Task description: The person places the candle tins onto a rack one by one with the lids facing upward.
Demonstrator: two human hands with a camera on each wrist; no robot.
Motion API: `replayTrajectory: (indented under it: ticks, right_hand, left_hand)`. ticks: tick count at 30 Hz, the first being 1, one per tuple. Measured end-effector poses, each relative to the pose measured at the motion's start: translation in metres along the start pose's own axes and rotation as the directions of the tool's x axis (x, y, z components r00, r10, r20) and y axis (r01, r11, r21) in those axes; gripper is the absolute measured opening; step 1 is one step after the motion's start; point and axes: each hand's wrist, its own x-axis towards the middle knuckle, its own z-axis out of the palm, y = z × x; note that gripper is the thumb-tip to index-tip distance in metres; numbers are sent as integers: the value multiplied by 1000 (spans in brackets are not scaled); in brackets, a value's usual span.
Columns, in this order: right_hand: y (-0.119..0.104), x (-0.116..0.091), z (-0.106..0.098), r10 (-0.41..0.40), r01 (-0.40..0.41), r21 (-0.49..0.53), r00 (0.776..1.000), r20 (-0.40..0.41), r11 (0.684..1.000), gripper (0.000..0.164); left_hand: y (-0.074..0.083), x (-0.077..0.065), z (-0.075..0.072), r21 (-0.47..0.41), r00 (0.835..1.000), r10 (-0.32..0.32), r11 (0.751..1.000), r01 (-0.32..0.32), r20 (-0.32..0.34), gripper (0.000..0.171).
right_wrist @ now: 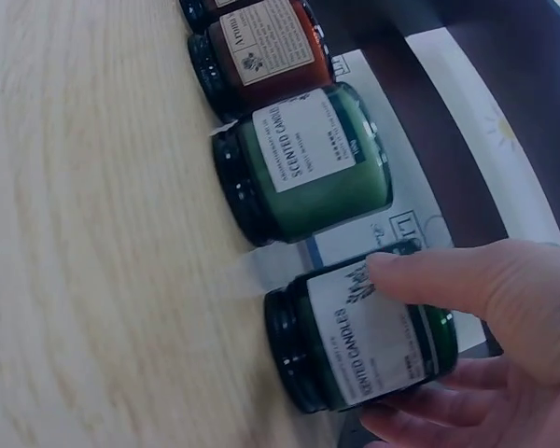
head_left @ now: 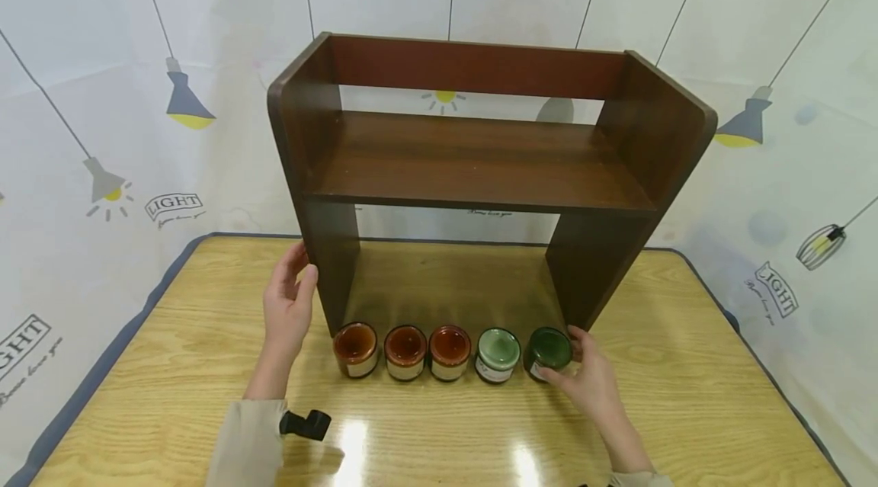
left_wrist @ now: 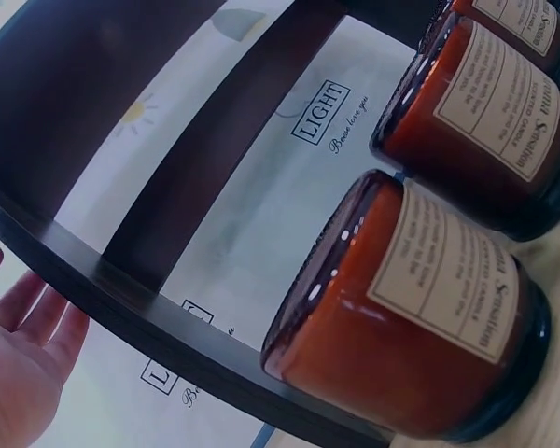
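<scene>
Wooden tabletop [head_left: 700, 373], right hand [head_left: 595, 384] with fingers [right_wrist: 439, 411] partly hidden behind dark green jar [right_wrist: 369, 336].

Dark green jar [head_left: 551, 350], light green jar [head_left: 498, 351], amber jars [head_left: 405, 350], brown shelf [head_left: 480, 171]

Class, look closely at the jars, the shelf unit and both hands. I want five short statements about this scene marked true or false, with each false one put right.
1. Five jars form a row. True.
2. Three of them are green. False: two are green and the other three are reddish-brown.
3. The right hand grips the dark green jar. True.
4. The lighter green jar stands next to the dark green jar. True.
5. The left hand holds a jar. False: it is beside the shelf unit and holds no jar.
</scene>
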Motion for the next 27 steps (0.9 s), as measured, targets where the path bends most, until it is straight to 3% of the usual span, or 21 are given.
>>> replayTrajectory:
  ticks: [6, 27]
  right_hand:
    - [8, 1, 6, 36, -39, 54, 998, 41, 998, 75]
    - [24, 4, 17, -44, 44, 108, 999, -8, 993, 65]
  left_hand:
    - [-4, 3, 1, -32, 1000, -19, 999, 19, 3, 32]
    - [-4, 6, 2, 34, 999, -45, 998, 46, -27, 30]
